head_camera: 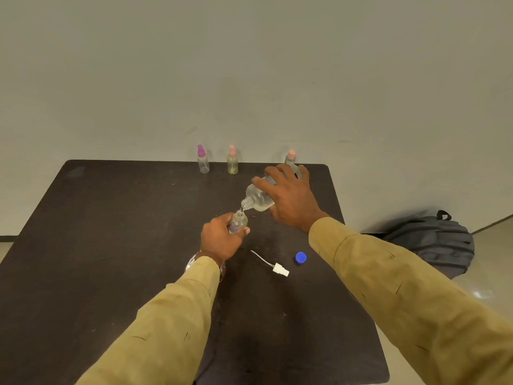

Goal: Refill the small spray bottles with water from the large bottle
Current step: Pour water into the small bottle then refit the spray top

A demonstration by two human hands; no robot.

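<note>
My right hand [288, 201] grips the large clear bottle [258, 197], tipped on its side with its open mouth pointing down-left. A thin stream runs from it into the small uncapped spray bottle [239, 220], which my left hand [219, 240] holds upright on the dark table [125, 245]. The white spray head with its tube [277, 267] lies on the table near me. A blue cap [300, 257] lies to its right. Three capped spray bottles stand at the far edge: purple-topped [203, 159], yellowish with a pink top [232, 160], and pink-topped [291, 158] partly hidden behind my right hand.
A pale wall rises right behind the table. A dark grey backpack [433, 243] lies on the floor to the right of the table. My two tan sleeves reach in from the bottom of the view.
</note>
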